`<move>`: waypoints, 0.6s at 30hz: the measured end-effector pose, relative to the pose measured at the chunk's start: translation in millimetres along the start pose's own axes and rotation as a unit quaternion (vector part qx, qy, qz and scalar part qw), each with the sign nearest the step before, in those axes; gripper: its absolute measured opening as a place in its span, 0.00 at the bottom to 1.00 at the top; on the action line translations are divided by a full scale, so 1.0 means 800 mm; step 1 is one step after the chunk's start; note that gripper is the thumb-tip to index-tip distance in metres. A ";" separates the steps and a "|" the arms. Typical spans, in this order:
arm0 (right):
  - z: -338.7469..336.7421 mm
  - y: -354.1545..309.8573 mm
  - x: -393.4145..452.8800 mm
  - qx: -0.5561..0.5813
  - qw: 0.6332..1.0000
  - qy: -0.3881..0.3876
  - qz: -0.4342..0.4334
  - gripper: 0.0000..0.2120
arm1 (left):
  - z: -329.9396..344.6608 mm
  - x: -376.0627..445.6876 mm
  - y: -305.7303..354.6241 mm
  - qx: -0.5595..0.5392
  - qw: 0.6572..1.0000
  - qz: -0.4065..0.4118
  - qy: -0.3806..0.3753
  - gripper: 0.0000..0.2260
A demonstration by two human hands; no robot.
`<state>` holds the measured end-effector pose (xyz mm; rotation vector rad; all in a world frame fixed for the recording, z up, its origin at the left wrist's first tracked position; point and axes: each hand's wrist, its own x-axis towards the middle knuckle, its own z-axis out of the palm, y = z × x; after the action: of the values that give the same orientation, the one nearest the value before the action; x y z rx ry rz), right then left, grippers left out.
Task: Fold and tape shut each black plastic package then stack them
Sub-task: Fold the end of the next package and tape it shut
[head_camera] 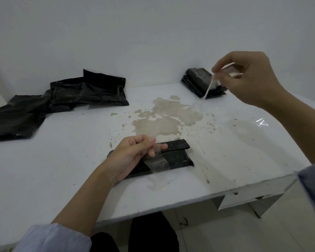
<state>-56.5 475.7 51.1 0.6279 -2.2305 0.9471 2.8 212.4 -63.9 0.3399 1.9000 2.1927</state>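
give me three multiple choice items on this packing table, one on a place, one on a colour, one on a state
1. Where is the neat stack of taped packages?
A. far right of the table
B. near left edge
C. on the floor

2. What colour is the strip of tape on the folded package?
A. brown
B. clear
C. red

3. What is the right hand doing?
A. lying flat on the table
B. pinching a tape strip in the air
C. gripping a package

Key: 1 A, the stack sits at the far right by the wall. 2 B, the black plastic shows through it. 3 B, its fingers pinch the strip's top end above the table.
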 end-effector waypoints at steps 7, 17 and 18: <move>-0.043 0.017 -0.088 -0.105 0.987 0.022 -0.119 0.01 | 0.004 0.000 0.002 0.025 1.000 0.000 0.016 0.10; -0.048 0.048 -0.213 -0.209 0.958 -0.172 -0.099 0.10 | 0.007 0.000 0.000 0.025 0.999 0.007 0.032 0.10; -0.044 0.049 -0.213 -0.210 0.956 -0.177 -0.107 0.11 | 0.007 0.001 0.000 0.025 0.999 0.008 0.033 0.10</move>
<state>49.0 557.1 -67.2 0.8652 -2.5032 0.2467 4.1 217.6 -63.0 0.2943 1.9972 2.1947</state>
